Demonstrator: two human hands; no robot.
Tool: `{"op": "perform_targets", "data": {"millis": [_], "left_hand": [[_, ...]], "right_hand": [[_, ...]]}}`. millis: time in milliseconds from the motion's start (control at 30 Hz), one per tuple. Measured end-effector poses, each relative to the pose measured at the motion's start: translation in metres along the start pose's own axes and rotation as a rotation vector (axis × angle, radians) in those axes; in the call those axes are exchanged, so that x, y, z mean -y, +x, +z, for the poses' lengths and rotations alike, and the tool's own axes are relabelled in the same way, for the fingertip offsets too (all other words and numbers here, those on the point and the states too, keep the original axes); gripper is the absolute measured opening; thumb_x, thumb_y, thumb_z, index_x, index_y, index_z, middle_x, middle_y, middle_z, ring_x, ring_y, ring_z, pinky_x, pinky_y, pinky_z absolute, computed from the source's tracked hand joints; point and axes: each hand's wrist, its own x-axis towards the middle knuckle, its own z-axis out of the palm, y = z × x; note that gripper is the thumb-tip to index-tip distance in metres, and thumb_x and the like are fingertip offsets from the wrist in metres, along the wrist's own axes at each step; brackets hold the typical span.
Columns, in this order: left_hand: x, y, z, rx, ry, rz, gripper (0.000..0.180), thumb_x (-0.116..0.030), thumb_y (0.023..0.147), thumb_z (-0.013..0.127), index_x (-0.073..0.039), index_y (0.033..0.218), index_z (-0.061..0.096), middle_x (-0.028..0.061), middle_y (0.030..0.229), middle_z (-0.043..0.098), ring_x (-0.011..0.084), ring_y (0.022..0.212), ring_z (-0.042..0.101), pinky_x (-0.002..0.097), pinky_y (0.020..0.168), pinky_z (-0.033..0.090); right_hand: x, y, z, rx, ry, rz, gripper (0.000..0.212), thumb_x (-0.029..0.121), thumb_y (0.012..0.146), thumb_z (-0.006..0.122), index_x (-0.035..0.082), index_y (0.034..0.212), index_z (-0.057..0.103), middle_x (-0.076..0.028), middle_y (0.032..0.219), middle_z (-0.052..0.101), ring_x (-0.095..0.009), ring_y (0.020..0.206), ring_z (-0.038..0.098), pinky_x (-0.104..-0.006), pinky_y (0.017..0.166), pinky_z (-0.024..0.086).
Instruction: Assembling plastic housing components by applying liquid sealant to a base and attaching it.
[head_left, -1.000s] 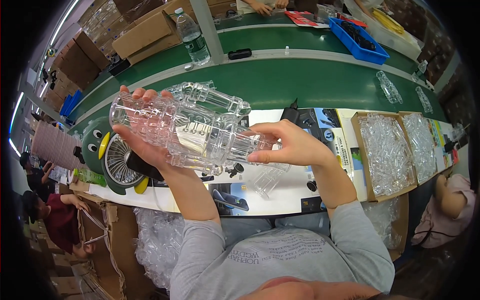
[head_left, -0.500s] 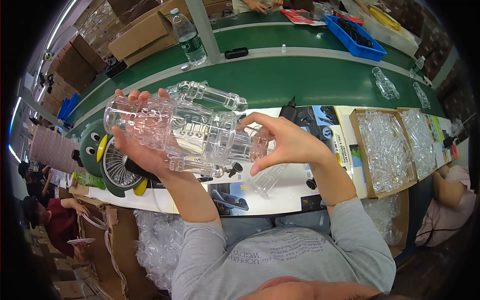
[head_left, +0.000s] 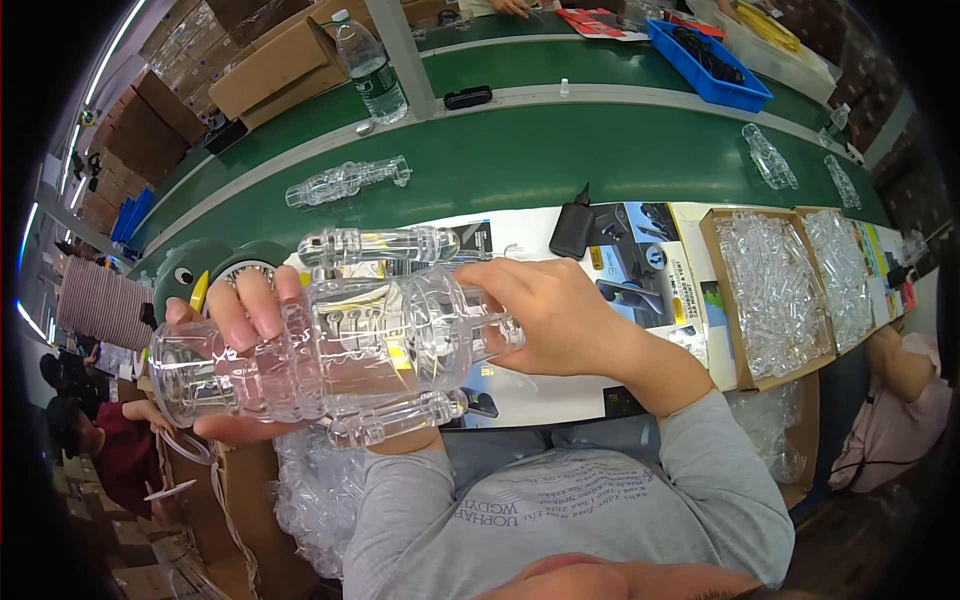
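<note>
A large clear plastic vessel [head_left: 365, 345] with a ribbed body and tube-like arms on both sides lies sideways across my two hands, above the work surface. My left hand [head_left: 250, 315] is wrapped round its narrower left part, fingers over the top and thumb below. At the other end, my right hand [head_left: 565, 315] is closed around the narrow clear end piece, which its fingers partly hide. Beyond the vessel, a similar slim clear piece [head_left: 345, 183] rests on the green belt. A small black bottle with a pointed nozzle [head_left: 573, 230] stands past my right hand.
Cardboard trays of clear parts [head_left: 775, 300] sit at right. A penguin-shaped green fan [head_left: 175, 280] and a stack of pinkish discs [head_left: 100, 305] are at left. A water bottle [head_left: 375, 85] and blue bin [head_left: 710, 75] stand farther back. Co-workers sit at both sides.
The vessel has come closer and shifted left and down with both hands. My left fingers now show over its top. My right fingers have closed in around its end.
</note>
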Motion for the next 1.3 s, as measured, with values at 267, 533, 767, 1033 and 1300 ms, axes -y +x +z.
{"op": "perform_targets", "data": {"millis": [267, 533, 767, 1033, 1300], "left_hand": [[0.000, -0.002, 0.008, -0.113, 0.216, 0.033, 0.076, -0.058, 0.077, 0.056, -0.006, 0.127, 0.032, 0.0066, 0.086, 0.046, 0.0189, 0.077, 0.045, 0.0349, 0.074, 0.033], [0.006, -0.005, 0.017, -0.119, 0.217, 0.054, 0.077, -0.057, 0.077, 0.057, -0.005, 0.127, 0.031, 0.0071, 0.088, 0.047, 0.0198, 0.080, 0.046, 0.0358, 0.078, 0.033], [0.018, 0.002, 0.001, 0.004, 0.022, 0.042, 0.079, -0.059, 0.077, 0.056, -0.005, 0.128, 0.031, 0.0133, 0.096, 0.050, 0.0257, 0.091, 0.049, 0.0422, 0.087, 0.035], [0.013, 0.014, -0.031, -0.682, 0.634, 0.198, 0.031, -0.015, 0.085, 0.045, -0.005, 0.115, 0.041, 0.0228, 0.120, 0.046, 0.0323, 0.118, 0.041, 0.0488, 0.099, 0.029], [-0.003, 0.011, -0.024, -0.762, 0.545, 0.395, 0.027, -0.008, 0.082, 0.043, -0.004, 0.109, 0.048, 0.0210, 0.119, 0.047, 0.0320, 0.114, 0.043, 0.0458, 0.095, 0.033]], "right_hand": [[0.002, -0.005, 0.010, 0.060, 0.043, 0.083, 0.045, 0.007, 0.057, 0.068, 0.006, 0.100, 0.054, -0.003, 0.069, 0.057, -0.018, 0.060, 0.060, -0.0295, 0.052, 0.046], [-0.003, -0.005, 0.016, -0.033, 0.013, 0.058, 0.047, 0.007, 0.056, 0.069, 0.006, 0.102, 0.055, -0.003, 0.071, 0.058, -0.017, 0.060, 0.060, -0.0285, 0.053, 0.047], [-0.005, 0.003, 0.004, 0.029, -0.001, 0.068, 0.058, 0.019, 0.060, 0.075, 0.008, 0.112, 0.050, -0.004, 0.077, 0.058, -0.019, 0.066, 0.061, -0.0303, 0.056, 0.048], [-0.085, 0.029, -0.035, 0.025, -0.297, 0.345, 0.061, 0.043, 0.061, 0.076, 0.014, 0.110, 0.055, -0.006, 0.081, 0.063, -0.023, 0.075, 0.062, -0.0348, 0.067, 0.047], [-0.228, 0.040, -0.084, 0.411, -0.785, 0.598, 0.058, 0.048, 0.062, 0.071, 0.013, 0.107, 0.057, -0.007, 0.089, 0.065, -0.025, 0.086, 0.062, -0.0372, 0.073, 0.048]]}}
